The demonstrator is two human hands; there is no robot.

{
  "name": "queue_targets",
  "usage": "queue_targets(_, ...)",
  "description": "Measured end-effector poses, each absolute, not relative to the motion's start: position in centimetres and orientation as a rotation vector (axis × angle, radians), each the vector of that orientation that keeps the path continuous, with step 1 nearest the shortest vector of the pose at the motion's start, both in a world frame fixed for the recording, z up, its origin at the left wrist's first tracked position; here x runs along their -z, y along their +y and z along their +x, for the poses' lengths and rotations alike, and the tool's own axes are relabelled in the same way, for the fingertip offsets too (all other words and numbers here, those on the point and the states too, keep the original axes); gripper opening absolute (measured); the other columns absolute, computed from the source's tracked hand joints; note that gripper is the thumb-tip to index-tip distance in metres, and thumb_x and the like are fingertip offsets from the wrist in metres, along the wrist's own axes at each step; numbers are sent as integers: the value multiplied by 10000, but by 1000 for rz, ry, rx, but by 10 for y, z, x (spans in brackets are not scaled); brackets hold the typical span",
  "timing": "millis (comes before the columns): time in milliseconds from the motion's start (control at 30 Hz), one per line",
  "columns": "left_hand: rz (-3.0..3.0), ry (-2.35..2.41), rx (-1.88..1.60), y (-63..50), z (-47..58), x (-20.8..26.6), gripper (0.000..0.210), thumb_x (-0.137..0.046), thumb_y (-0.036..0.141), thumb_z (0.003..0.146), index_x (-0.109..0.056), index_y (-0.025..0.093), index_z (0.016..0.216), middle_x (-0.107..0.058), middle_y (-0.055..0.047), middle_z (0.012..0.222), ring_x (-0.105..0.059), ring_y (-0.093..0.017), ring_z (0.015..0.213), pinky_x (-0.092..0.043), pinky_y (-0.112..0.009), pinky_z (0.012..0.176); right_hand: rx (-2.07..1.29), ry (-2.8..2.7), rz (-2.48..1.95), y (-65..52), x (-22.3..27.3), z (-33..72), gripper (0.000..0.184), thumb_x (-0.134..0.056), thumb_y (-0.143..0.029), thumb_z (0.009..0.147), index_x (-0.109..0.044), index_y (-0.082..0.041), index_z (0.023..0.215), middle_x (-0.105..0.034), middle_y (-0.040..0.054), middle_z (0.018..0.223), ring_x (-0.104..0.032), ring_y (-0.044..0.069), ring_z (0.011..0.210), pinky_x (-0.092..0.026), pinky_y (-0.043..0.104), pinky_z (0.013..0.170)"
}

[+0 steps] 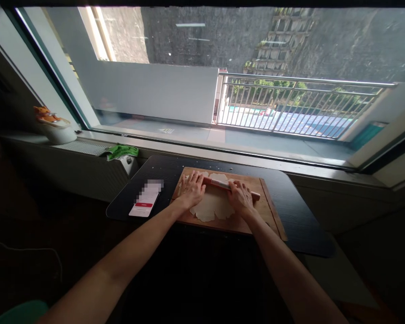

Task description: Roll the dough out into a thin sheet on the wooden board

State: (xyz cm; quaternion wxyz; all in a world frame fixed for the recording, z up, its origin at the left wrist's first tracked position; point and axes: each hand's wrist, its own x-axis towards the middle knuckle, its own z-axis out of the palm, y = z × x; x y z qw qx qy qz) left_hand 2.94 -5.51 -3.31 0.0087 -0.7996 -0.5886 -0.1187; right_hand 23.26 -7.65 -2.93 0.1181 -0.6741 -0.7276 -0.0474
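A wooden rolling pin (218,182) lies across a thin sheet of dough (212,206) with ragged, torn edges. My left hand (192,188) holds the pin's left end from above, its fingers pointing forward and covering that end. Over the right part of the pin, my right hand (240,196) is closed with its fingers bent across it; the pin's right tip sticks out past the hand. Under the dough is a wooden board (269,211), and dough also shows beyond the pin.
The board rests on a dark table (303,225) sprinkled with white crumbs. A phone (146,199) with a lit screen lies to the left. By the window stand a radiator (97,173) with a green cloth (122,151) and a white pot (61,130) holding an orange figure.
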Motion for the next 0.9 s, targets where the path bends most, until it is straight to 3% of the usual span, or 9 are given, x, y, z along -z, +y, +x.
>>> queue_targets(167, -2425, -1949, 513, -74, 14, 31, 522, -360, 334, 1000, -409, 235, 1510, -401, -82, 1571, -249, -260, 1500, -226, -529, 1206, 65, -2109, -2082, -61, 18, 253, 351, -440, -296, 948, -678, -138, 1152, -665, 159, 1131, -594, 271, 1021, -446, 364, 882)
queue_targets(300, -2478, -1853, 645, -96, 7, 24, 498, -359, 316, 1004, -455, 194, 1476, -374, -71, 1587, -269, -223, 1492, -194, -468, 1230, 244, -2065, -2156, -63, 18, 277, 386, -426, -325, 948, -670, -121, 1166, -663, 175, 1126, -575, 307, 1073, -436, 403, 911)
queue_targets(567, -2583, -1701, 883, -98, 16, 30, 399, -444, 277, 971, -600, 165, 1321, -515, -93, 1486, -363, -245, 1438, -200, -465, 1228, 492, -1936, -2217, -78, 40, 280, 403, -366, -336, 968, -604, -120, 1212, -671, 158, 1074, -592, 290, 1034, -452, 386, 862)
queue_targets(700, -2619, -1826, 778, -73, 13, 37, 336, -482, 287, 956, -642, 181, 1231, -580, -84, 1415, -448, -247, 1369, -266, -458, 1195, 322, -1967, -2298, -75, 30, 281, 421, -377, -351, 969, -610, -125, 1238, -662, 173, 1137, -590, 310, 1085, -468, 405, 868)
queue_targets(900, -2502, -2173, 370, -27, 1, 17, 331, -472, 336, 947, -644, 176, 1180, -643, -124, 1278, -581, -263, 1199, -456, -395, 1014, 3, -1851, -2452, -84, 17, 299, 452, -389, -409, 963, -607, -169, 1278, -636, 169, 1174, -612, 307, 1078, -497, 398, 813)
